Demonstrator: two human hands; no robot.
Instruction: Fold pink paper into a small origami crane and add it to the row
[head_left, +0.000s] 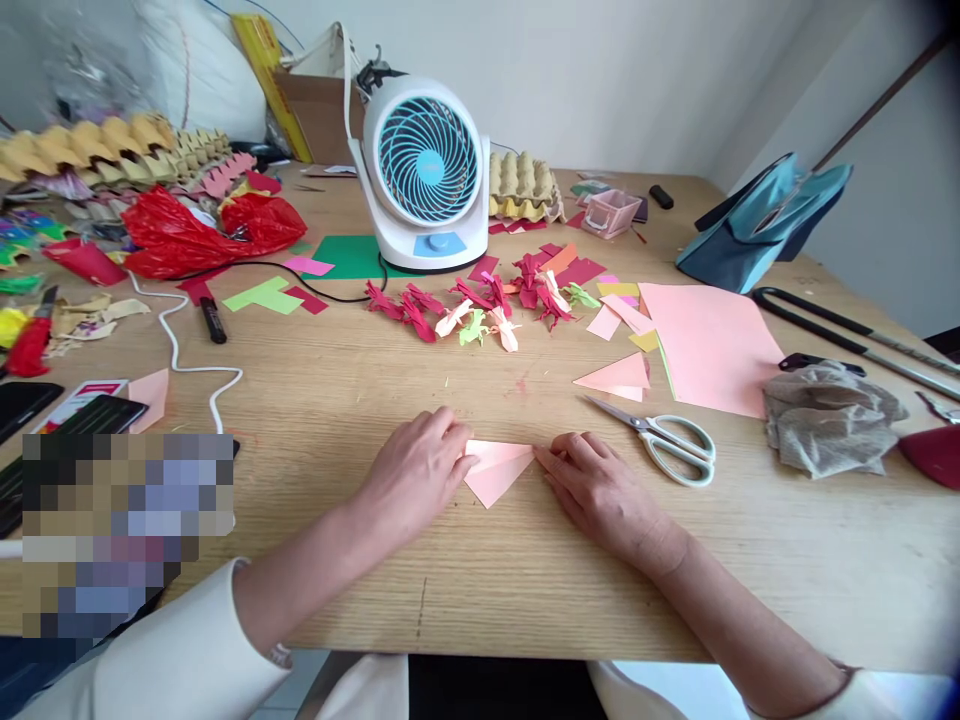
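Observation:
A small folded piece of pink paper [496, 472] lies on the wooden table between my hands, one layer turned over along its far edge. My left hand [424, 455] pinches its left corner between thumb and fingers. At the right tip, the fingers of my right hand [592, 485] are pressed together on the paper. Just right of that hand lie white-handled scissors [667, 440], blades pointing left. Behind them rests another folded pink paper triangle [619, 376]. Several small folded paper figures [472, 305] in red, pink and green are grouped farther back.
A white fan [427, 175] stands at the back middle. Pink paper sheets [712, 345], a grey cloth [832, 415] and a blue bag [761, 235] are on the right. To the left are a red plastic bag [202, 235], a black marker [213, 320] and a white cable [174, 345].

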